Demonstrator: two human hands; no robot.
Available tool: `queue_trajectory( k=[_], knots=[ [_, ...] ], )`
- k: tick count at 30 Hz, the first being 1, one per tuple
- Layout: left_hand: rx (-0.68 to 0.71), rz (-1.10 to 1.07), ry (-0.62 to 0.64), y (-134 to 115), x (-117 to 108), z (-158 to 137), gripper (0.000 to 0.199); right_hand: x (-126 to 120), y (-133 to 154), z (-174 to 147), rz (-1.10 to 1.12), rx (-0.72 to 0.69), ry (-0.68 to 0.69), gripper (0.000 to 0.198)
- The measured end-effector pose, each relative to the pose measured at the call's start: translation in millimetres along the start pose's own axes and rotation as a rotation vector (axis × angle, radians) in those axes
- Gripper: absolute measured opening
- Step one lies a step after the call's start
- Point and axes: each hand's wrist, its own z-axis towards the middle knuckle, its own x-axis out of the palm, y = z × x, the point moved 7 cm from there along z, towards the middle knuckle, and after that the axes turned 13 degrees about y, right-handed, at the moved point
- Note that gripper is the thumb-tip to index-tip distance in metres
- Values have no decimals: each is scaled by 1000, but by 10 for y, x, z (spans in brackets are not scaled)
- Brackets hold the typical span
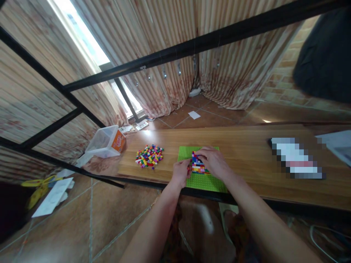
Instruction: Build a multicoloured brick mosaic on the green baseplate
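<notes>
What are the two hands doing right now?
Left hand: curled beside the brick build; grip cannot be told.
Right hand: fingers bent down onto the build.

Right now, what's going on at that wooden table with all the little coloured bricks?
A person is working with small building bricks on a green baseplate lying at the near edge of a wooden table. Both hands are on a multicoloured brick block on the plate: the left hand at its left side, the right hand over its top and right. A loose pile of bricks lies to the left, apart from the plate. Beyond it, a clear plastic tub lies tilted by the table's end.
</notes>
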Motion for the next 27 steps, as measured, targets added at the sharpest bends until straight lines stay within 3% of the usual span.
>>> queue_trajectory(
  k=[5,13,27],
  knots=[
    [3,-15,30,-14,9,-8,31,10,-66,16,44,8,-26,19],
    [-73,-81,63,21,4,-3,15,-65,-119,-28,68,53,-139,12],
    [-37,-53,52,6,3,7,21,-29,-250,-31,180,127,-157,10]
  ],
)
